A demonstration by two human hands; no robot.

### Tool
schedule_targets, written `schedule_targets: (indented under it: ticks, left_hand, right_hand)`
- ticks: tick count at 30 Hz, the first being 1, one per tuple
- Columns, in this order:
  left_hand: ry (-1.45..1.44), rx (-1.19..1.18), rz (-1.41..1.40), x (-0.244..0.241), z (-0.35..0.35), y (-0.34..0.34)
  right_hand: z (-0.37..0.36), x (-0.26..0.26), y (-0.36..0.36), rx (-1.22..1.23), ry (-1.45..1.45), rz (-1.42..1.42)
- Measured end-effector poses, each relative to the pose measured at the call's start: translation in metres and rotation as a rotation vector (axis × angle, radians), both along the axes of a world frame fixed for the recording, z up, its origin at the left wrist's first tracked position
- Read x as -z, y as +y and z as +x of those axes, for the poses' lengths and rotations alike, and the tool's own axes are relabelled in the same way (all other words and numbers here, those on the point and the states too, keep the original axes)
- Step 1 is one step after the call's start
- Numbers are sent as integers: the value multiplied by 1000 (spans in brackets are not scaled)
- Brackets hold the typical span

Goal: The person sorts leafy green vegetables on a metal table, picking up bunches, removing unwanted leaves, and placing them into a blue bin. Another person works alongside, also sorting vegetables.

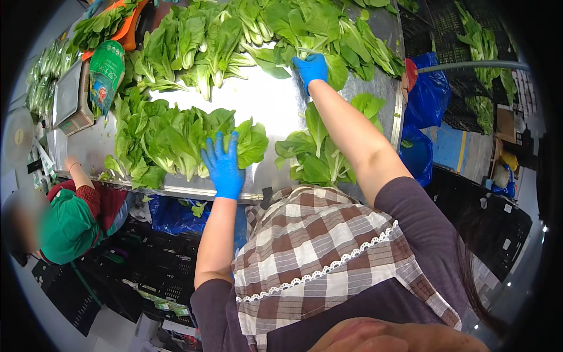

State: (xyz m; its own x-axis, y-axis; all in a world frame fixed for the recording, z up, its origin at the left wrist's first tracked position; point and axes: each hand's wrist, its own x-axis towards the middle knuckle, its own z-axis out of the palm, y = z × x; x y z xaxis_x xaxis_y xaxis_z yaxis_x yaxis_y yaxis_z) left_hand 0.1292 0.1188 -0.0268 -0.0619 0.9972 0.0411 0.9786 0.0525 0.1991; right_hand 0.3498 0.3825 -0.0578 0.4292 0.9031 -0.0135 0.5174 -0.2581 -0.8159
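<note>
My left hand, in a blue glove, lies with its fingers spread on the end of a row of leafy greens with pale stems, along the near side of the metal table. Farther out, my right hand, also gloved in blue, is curled around the pale stems of leafy greens at the edge of the far heap. Part of what it grips is hidden by the fingers. Below my right forearm, loose green leaves lie close to the apron.
At the left stand a scale, a green printed bag and an orange tray with greens. A person in a green vest is at the left table edge. Blue plastic bags and black crates flank the right side.
</note>
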Motion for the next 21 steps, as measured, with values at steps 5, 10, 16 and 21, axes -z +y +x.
schedule_targets:
  ticks: [5, 10, 16, 21]
  left_hand:
    - [42, -87, -48, 8, -29, 3]
    - [-4, -70, -246, -23, -31, 8]
    - [-387, 129, 57, -77, -5, 23]
    - [-1134, 70, -155, -50, 59, 49]
  right_hand:
    - [24, 17, 0, -25, 22, -44]
    - [52, 9, -37, -102, 768, -187]
    - [68, -14, -123, -323, 1125, -278]
    - [51, -33, -172, -519, 1072, -433]
